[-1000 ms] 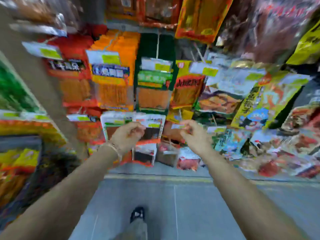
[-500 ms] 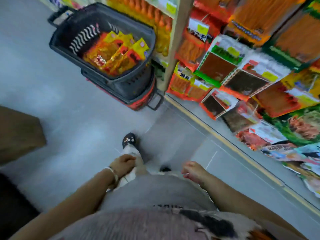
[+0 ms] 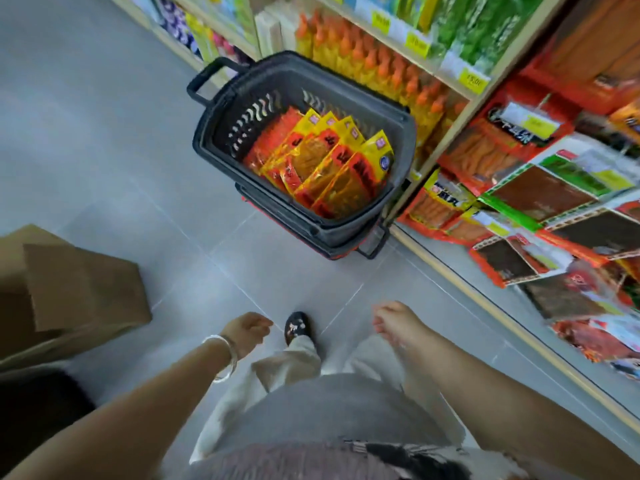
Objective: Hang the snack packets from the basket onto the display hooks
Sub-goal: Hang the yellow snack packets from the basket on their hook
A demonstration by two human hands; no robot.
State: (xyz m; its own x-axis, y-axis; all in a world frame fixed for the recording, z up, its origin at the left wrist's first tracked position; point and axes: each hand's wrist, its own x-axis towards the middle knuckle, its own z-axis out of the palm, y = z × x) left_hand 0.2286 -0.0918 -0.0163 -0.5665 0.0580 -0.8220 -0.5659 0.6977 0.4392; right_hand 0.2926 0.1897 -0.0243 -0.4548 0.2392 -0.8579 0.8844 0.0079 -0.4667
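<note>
Black plastic makes up the basket (image 3: 204, 150), which stands on the grey tiled floor (image 3: 104, 140) with its handle (image 3: 212, 75) raised at the far side. Inside the basket lie the snack packets (image 3: 329, 164), yellow and red, fanned out and overlapping one another, leaning toward the basket's right wall. Just right of the basket, touching or nearly touching its corner, rises a wooden shelf post (image 3: 460, 133). Beyond the basket a shelf carries a row of orange-capped bottles (image 3: 374, 64). Farther right of the basket hang many displayed packets (image 3: 540, 192) in red, green and brown; the hooks themselves are too blurred to make out. Well on the near side of the basket, the left hand (image 3: 247, 332) hangs with its fingers loosely curled, holding nothing, a silver bangle (image 3: 225, 351) on its wrist. The right hand (image 3: 394, 322) is at the same height, also loosely curled and holding nothing. Between the two hands a dark patterned shoe (image 3: 296, 327) points toward the basket. A brown cardboard box (image 3: 79, 292) sits on the floor left of the basket and nearer the person.
</note>
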